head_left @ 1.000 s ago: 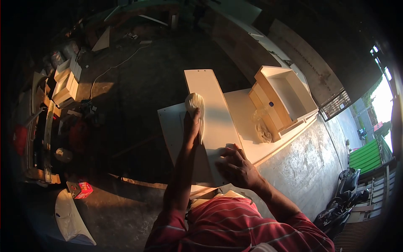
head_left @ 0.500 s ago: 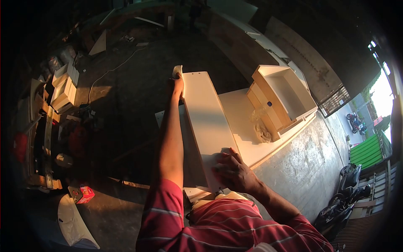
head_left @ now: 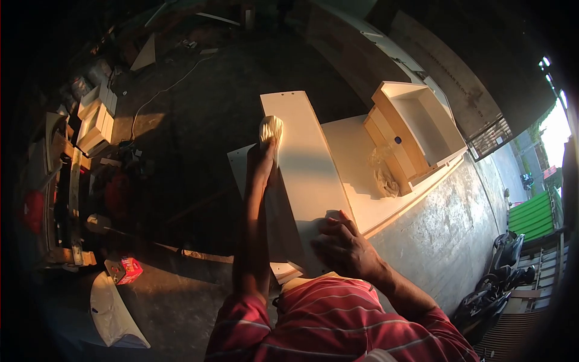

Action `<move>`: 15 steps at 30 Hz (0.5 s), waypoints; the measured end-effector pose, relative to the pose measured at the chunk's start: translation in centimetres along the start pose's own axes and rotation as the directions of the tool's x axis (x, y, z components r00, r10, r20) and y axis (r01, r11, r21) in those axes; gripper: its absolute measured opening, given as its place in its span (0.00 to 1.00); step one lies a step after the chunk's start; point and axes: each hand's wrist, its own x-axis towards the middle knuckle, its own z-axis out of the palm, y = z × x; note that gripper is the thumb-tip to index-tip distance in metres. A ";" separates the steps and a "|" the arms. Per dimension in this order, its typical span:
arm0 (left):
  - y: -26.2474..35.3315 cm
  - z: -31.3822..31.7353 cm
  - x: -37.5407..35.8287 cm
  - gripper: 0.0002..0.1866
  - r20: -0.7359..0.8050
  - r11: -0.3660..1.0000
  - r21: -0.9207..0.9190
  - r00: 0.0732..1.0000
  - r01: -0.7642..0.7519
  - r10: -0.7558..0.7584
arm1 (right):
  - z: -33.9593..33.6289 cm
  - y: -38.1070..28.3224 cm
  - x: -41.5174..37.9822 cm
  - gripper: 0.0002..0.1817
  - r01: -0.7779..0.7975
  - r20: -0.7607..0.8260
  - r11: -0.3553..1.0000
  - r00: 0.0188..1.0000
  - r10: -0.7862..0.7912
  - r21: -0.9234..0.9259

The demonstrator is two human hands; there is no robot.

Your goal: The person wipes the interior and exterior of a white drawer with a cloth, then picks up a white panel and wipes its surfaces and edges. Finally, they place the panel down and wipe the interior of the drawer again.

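Note:
A long white panel [head_left: 301,163] with small holes at its far end lies in front of me, its near end by my waist. My left hand [head_left: 262,158] is closed round a pale, ridged cloth or pad [head_left: 271,129], which rests against the panel's left edge. Near the close end, my right hand [head_left: 347,244] has its fingers bent on the panel; what they hold, if anything, is hidden. Under and right of the panel is a larger white board [head_left: 350,151].
On the larger board stand an open wooden box [head_left: 416,130] and a crumpled plastic bag [head_left: 386,181]. Wooden pieces [head_left: 95,123] and a red box [head_left: 124,270] are on the left. Motorcycles [head_left: 491,283] stand at the right.
My left hand has come back toward me along the panel's left edge with the pale pad. My right hand stays near the close end. The view has shifted slightly.

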 end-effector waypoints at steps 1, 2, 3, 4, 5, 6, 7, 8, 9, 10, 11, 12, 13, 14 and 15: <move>-1.6 0.1 -0.1 0.28 0.076 0.995 -0.100 0.997 0.026 -0.018 | -0.1 -0.1 0.1 0.19 0.003 0.001 1.000 1.000 -0.003 0.001; -1.9 0.1 -0.3 0.27 0.156 0.979 -0.196 0.987 0.062 -0.031 | -0.2 -0.2 0.1 0.19 0.008 0.012 1.000 1.000 -0.008 -0.006; -2.0 0.1 -0.1 0.27 0.156 0.979 -0.196 0.987 0.064 -0.033 | -0.3 -0.2 0.2 0.19 0.013 0.023 1.000 1.000 -0.013 -0.015; -2.0 0.1 0.3 0.25 0.142 0.993 -0.114 0.990 0.033 -0.016 | -0.4 -0.2 0.2 0.19 0.012 0.025 1.000 1.000 -0.011 -0.014; -1.6 0.2 0.5 0.24 0.132 1.000 -0.030 0.991 0.003 0.001 | -0.4 -0.2 0.3 0.19 -0.003 0.021 1.000 1.000 0.003 -0.002; -1.4 0.2 0.7 0.23 0.123 0.998 0.057 0.992 -0.026 0.019 | -0.4 -0.2 0.3 0.19 -0.018 0.016 1.000 1.000 0.018 0.012; -1.4 0.5 1.3 0.23 0.125 0.998 0.062 0.992 -0.022 0.014 | -0.5 -0.4 0.3 0.19 -0.022 0.016 1.000 1.000 0.021 0.017; -1.2 0.9 2.5 0.24 0.049 0.987 0.142 0.997 -0.069 0.062 | -0.7 -0.5 0.4 0.19 -0.029 0.022 0.999 0.999 0.029 0.022; -1.0 1.2 3.6 0.25 -0.022 0.968 0.225 0.993 -0.108 0.116 | -0.7 -0.6 0.5 0.19 -0.038 0.029 0.999 0.999 0.037 0.026; -0.9 1.3 4.5 0.25 -0.021 0.968 0.229 0.993 -0.108 0.115 | -0.6 -0.6 0.5 0.19 -0.038 0.028 0.999 0.999 0.038 0.030; -1.1 1.3 5.6 0.31 0.024 0.962 0.251 0.994 -0.107 0.105 | -0.3 -0.5 0.4 0.19 -0.031 0.017 0.999 0.999 0.031 0.020; -1.4 1.4 7.0 0.37 0.070 0.956 0.273 0.993 -0.108 0.092 | -0.2 -0.4 0.3 0.19 -0.026 0.006 1.000 1.000 0.026 0.010; -2.3 1.8 9.8 0.38 0.053 0.923 0.339 0.975 0.185 -0.215 | -0.2 -0.5 0.2 0.19 -0.030 0.004 0.999 1.000 0.030 0.013; 0.0 1.7 8.9 0.40 0.092 0.960 0.191 0.970 0.204 -0.224 | -0.3 -0.4 0.3 0.20 -0.032 -0.001 0.999 0.999 0.032 0.022; 1.5 1.8 8.7 0.41 0.087 0.973 0.148 0.978 0.176 -0.190 | -0.3 -0.5 0.3 0.20 -0.034 -0.007 0.999 0.999 0.034 0.032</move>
